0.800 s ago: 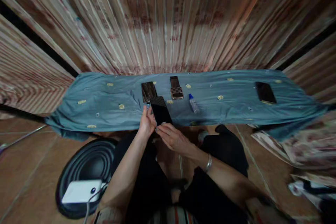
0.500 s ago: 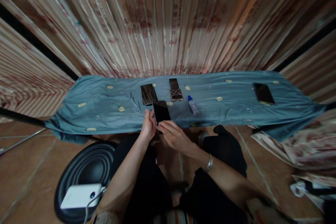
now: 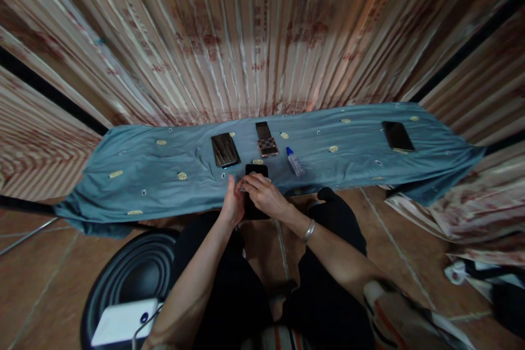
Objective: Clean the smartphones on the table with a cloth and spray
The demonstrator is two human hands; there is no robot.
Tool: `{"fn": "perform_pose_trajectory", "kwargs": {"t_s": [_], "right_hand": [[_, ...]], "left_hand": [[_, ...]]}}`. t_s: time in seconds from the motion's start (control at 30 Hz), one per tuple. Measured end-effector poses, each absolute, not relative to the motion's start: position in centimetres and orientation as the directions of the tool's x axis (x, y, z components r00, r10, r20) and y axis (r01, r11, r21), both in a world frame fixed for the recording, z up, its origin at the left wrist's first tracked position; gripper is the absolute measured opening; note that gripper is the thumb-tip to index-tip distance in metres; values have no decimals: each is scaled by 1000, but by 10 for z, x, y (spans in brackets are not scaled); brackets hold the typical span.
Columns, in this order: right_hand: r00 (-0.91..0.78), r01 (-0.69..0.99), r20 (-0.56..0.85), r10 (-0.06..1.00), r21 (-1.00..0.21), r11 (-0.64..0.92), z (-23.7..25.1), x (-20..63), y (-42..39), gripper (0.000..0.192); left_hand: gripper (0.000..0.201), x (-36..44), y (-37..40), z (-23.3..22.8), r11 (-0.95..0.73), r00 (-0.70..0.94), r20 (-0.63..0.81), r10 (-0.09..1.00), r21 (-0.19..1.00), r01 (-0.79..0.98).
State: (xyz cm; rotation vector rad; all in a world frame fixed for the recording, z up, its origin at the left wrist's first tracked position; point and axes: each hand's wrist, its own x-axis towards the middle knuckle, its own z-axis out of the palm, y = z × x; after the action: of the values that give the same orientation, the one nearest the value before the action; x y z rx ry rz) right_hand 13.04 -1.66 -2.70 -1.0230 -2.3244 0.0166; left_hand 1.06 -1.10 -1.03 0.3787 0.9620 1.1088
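Your near phone (image 3: 257,169) lies between your hands at the counter's (image 3: 328,169) near edge, long axis near-far. Right hand (image 3: 266,195) crosses over it, so is nearer; left hand (image 3: 233,205) at its left side. Right fingers bunched, left thumb raised; cannot tell which grips the phone. Beyond, you count: one bottle (image 3: 294,162), one left phone (image 3: 225,150), one flip phone (image 3: 267,145), one right phone (image 3: 397,136).
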Motion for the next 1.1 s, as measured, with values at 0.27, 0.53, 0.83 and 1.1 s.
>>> {"fn": "perform_pose_trajectory", "kwargs": {"t_s": [0.27, 0.53, 0.83, 1.1], "right_hand": [[-465, 743, 465, 753, -257, 618, -27, 129, 3, 28], [-362, 771, 437, 823, -356, 529, -19, 141, 18, 34], [-247, 716, 367, 897, -555, 424, -28, 164, 20, 45], [-96, 627, 369, 925, -699, 344, -36, 172, 21, 40]], "left_hand": [[54, 13, -9, -24, 388, 52, -430, 901, 749, -538], [54, 11, -11, -31, 415, 149, -393, 907, 777, -474], [50, 7, -11, -22, 494, 150, -489, 859, 719, -489], [50, 3, -10, -19, 485, 168, -483, 859, 665, -568]]}}
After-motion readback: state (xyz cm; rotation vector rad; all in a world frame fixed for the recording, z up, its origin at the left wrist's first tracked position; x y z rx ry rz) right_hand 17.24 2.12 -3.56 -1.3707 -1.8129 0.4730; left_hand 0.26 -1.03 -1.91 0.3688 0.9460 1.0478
